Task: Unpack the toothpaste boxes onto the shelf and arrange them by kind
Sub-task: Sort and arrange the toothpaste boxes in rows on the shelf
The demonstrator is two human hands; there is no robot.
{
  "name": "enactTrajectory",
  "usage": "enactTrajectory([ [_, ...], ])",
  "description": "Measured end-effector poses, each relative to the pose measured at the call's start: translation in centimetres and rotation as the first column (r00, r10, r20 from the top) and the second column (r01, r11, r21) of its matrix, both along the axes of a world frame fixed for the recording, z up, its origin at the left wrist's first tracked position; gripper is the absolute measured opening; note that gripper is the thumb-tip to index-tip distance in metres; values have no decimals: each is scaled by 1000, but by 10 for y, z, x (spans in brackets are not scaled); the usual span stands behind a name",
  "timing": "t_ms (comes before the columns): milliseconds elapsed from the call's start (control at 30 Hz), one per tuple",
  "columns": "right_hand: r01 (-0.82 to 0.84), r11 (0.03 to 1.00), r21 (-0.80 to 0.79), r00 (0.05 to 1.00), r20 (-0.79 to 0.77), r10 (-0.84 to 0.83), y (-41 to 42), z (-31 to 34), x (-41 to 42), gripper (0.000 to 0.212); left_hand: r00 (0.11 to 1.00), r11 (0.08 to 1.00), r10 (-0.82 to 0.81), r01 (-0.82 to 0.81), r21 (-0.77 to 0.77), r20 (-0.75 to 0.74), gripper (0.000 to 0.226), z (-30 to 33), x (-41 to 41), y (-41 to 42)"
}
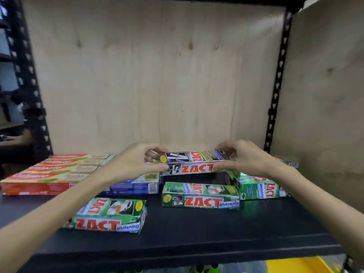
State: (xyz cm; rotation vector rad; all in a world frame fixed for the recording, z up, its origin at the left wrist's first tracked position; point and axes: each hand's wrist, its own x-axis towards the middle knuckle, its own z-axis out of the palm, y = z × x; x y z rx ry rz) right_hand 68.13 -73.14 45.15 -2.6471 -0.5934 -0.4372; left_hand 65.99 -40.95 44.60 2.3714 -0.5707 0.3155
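A silver and black Zact box (194, 163) hangs level above the dark shelf (187, 233), held at both ends. My left hand (136, 162) pinches its left end and my right hand (244, 158) pinches its right end. Below it lies a green Zact Whitening box (200, 196). A second green one (112, 215) lies at the front left, and a third (260, 189) sits at the right, partly behind my right wrist. Several red Colgate boxes (49, 172) lie side by side at the left. A blue box (137, 186) lies under my left forearm.
A plywood back panel (157, 75) closes the shelf behind, with another plywood panel (325, 95) at the right. Black perforated uprights (275, 91) stand at both sides. Something yellow (301, 266) shows below the shelf's front edge.
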Motion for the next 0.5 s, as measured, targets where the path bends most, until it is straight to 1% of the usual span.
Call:
enactTrajectory([
  [100, 11, 994, -110, 995, -98, -22, 1, 0, 40, 61, 997, 999, -20, 22, 28, -75, 41, -6, 46, -5],
  [167, 12, 986, -167, 987, -154, -38, 0, -3, 60, 63, 994, 997, -14, 22, 78, -108, 42, -13, 66, -6],
  [267, -8, 975, -222, 968, -245, -48, -1, -11, 77, 60, 994, 983, -8, 27, 183, -107, 44, -25, 82, -6],
  [333, 0, 958, -288, 970, -233, -70, 1, -17, 84, 59, 998, 962, -3, 19, 272, -58, 43, -32, 87, -7],
  [400, 22, 942, -335, 979, -184, -88, 4, -19, 91, 62, 1000, 953, 9, -4, 303, -16, 40, -38, 90, -8],
  [433, 33, 938, -344, 982, -163, -94, 6, -18, 94, 66, 1000, 951, 18, -18, 307, 4, 39, -39, 91, -8],
  [500, 50, 935, -351, 987, -128, -100, 8, -16, 98, 82, 999, 949, 40, -42, 311, 14, 38, -40, 90, -10],
])
